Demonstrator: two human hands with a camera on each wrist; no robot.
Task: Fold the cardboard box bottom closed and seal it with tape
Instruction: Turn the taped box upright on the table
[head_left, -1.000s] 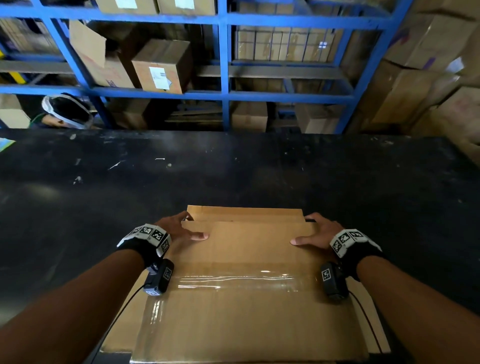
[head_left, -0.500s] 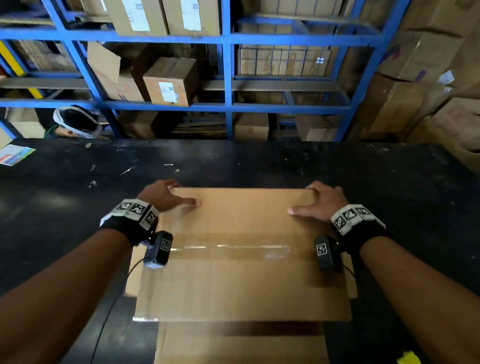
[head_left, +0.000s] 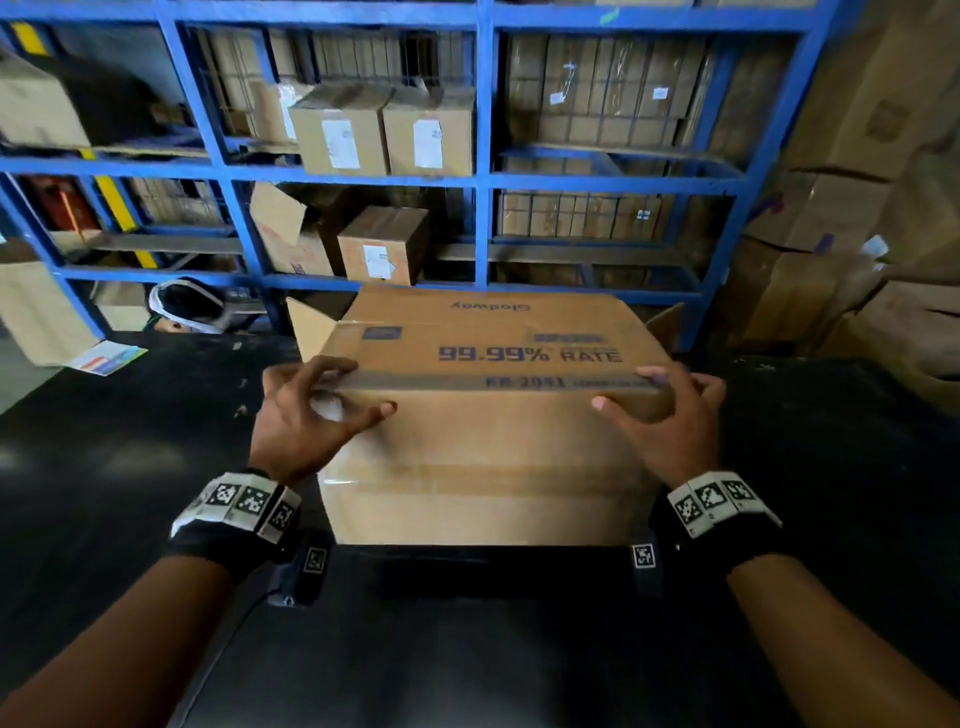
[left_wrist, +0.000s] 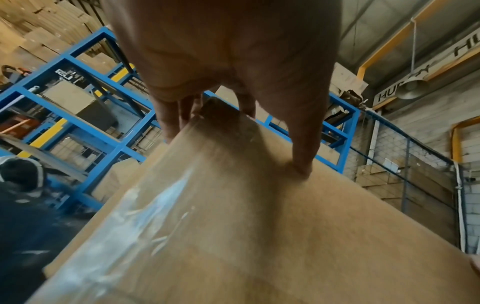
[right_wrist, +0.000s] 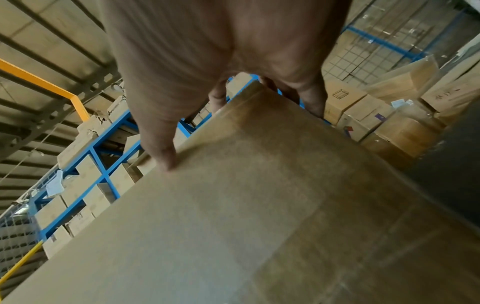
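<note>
Box (head_left: 488, 431) lies long side L–R, tilted; left hand (head_left: 306, 415) & right hand (head_left: 670, 415) each clamp a top corner.

Cardboard box (head_left: 488, 441) on table (head_left: 104, 467) at centre; left hand (head_left: 306, 415) at 9 o'clock, right hand (head_left: 670, 415) at 3, shelving (head_left: 483, 176) behind at 12

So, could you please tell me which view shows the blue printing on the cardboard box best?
The head view: the cardboard box's printing reads "99.99% RATE", upside down to the camera. Both wrist views show only plain cardboard panels, with clear tape in the left one; no printing.
</note>
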